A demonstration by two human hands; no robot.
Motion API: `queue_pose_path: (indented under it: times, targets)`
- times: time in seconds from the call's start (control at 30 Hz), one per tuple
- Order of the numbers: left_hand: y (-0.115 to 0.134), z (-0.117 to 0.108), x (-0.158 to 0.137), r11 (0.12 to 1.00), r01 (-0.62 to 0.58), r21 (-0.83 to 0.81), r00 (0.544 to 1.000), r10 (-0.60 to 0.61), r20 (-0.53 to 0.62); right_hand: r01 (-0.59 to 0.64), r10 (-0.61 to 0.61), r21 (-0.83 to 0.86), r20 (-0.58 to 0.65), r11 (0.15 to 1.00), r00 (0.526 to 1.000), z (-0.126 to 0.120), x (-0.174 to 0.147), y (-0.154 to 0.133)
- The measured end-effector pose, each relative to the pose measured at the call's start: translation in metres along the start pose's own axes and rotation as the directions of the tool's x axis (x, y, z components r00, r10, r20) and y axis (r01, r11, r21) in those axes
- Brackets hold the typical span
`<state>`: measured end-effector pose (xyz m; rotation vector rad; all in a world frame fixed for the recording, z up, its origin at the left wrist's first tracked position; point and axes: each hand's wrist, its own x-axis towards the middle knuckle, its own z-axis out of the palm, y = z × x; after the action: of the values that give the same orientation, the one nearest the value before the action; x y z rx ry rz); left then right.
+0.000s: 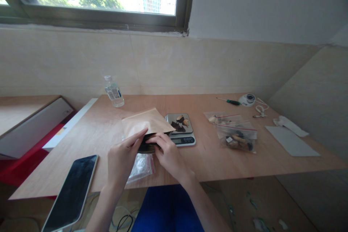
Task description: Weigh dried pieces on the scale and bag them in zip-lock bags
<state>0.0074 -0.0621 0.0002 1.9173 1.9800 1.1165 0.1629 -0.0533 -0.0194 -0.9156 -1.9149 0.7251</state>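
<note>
A tan paper pouch (146,121) is held over the table in front of me, its dark open mouth facing toward me. My left hand (123,156) grips the left side of the mouth, thumb on the paper. At the right side of the mouth, my right hand (171,156) pinches the edge with bent fingers. Just beyond the right hand is a small kitchen scale (182,140), partly behind the pouch. Dark and pale dried pieces (179,125) lie on its plate. Below the hands, clear zip bags (141,166) lie flat. The pouch's contents are hidden.
Zip bags with dried pieces (236,139) lie to the right. Further off are a screwdriver (233,102), a white dome camera (247,99) and a white sheet (292,141). A water bottle (114,94) stands at the back left. A phone (72,192) is near the front left edge.
</note>
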Motion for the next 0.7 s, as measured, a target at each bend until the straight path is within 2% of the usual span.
queue_pose_path:
  times: [0.17, 0.3, 0.4, 0.5, 0.53, 0.6, 0.7]
  targets:
    - [0.004, -0.001, 0.002, 0.999, -0.020, 0.050, 1.000, 0.021, -0.011, 0.023, -0.006, 0.101, -0.171, 0.995, 0.985, -0.001, -0.011, 0.000]
    - [0.002, -0.002, 0.005, 0.999, -0.013, 0.030, 1.000, 0.014, -0.015, -0.015, 0.093, 0.243, -0.315, 0.970, 0.945, -0.017, -0.028, 0.010]
    - [0.000, -0.003, 0.007, 1.000, -0.015, 0.006, 1.000, 0.015, -0.023, -0.083, 0.253, 0.400, -0.396, 0.913, 0.883, -0.042, -0.045, 0.042]
    - [-0.001, -0.003, 0.009, 1.000, -0.016, 0.009, 0.999, 0.016, -0.029, -0.150, 0.358, 0.400, -0.518, 0.904, 0.777, -0.066, -0.055, 0.090]
    - [0.000, -0.002, 0.009, 1.000, -0.016, 0.014, 0.999, 0.016, -0.029, -0.167, 0.363, 0.383, -0.526, 0.909, 0.769, -0.071, -0.056, 0.105]
    - [0.001, -0.002, 0.009, 1.000, -0.015, 0.025, 1.000, 0.015, -0.025, -0.175, 0.332, 0.327, -0.521, 0.929, 0.786, -0.076, -0.052, 0.129]
    - [0.002, -0.001, 0.010, 1.000, 0.000, 0.021, 1.000, 0.000, -0.018, -0.161, 0.219, 0.157, -0.490, 0.974, 0.844, -0.075, -0.037, 0.145]
